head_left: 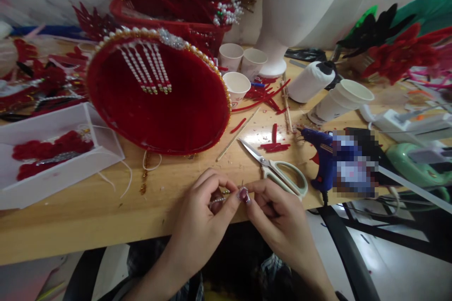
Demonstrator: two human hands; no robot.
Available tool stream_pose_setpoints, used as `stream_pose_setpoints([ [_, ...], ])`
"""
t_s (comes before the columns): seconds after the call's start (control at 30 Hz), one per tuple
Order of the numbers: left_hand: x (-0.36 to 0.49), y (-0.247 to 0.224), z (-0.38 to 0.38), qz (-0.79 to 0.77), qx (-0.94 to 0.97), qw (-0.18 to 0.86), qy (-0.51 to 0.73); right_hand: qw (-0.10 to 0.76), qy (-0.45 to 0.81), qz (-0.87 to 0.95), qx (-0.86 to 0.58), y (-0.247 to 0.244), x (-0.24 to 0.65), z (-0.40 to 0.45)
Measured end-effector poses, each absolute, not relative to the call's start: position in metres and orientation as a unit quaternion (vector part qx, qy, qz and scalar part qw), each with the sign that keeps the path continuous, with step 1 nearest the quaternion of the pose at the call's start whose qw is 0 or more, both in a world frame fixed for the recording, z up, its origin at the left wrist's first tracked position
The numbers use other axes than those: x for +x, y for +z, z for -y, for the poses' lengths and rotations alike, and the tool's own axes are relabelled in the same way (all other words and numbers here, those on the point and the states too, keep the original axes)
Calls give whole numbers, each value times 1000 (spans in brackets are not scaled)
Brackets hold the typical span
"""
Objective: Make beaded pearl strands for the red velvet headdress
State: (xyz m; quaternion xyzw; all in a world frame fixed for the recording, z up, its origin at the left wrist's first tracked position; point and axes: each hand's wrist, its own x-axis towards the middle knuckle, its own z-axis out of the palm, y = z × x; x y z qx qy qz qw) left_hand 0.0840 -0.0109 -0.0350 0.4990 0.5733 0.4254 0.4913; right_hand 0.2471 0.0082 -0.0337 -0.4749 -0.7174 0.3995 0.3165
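My left hand point(208, 211) and my right hand point(278, 211) meet over the table's front edge. Between their fingertips is a small dark red piece with a pale beaded rim point(243, 194), pinched from both sides. A short string of pearl beads point(217, 201) lies in the curled fingers of my left hand. A thin dark tip sticks up just above the red piece; what it belongs to is too small to tell. Open scissors point(270, 164) lie right behind my right hand. A round red velvet piece with a pearl rim and hanging bead strands point(158, 113) stands behind my left hand.
A white box point(52, 188) with red pieces sits at the left. A blue glue gun point(323, 155) stands at the right. Paper cups point(237, 85), a white thread cone point(309, 83), red stem pieces point(274, 146) and a thin stick point(237, 135) are farther back.
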Motion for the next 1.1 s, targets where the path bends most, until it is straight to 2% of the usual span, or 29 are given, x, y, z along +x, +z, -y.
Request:
stream_pose_setpoints([
  [0.17, 83, -34, 10, -527, 456, 561, 446, 320, 401, 720, -468, -28, 247, -7],
  [0.33, 82, -37, 9, -440, 278, 722, 455, 323, 433, 711, -450, -24, 244, -7],
  [0.47, 85, -36, 9, -374, 159, 788, 464, 315, 475, 687, -451, -26, 244, -5],
  [0.8, 94, -35, 9, -270, -18, 824, 498, 320, 559, 620, -449, -30, 241, 0],
  [1.1, 91, -40, 8, -297, 43, 820, 488, 328, 563, 610, -451, -28, 241, 1],
])
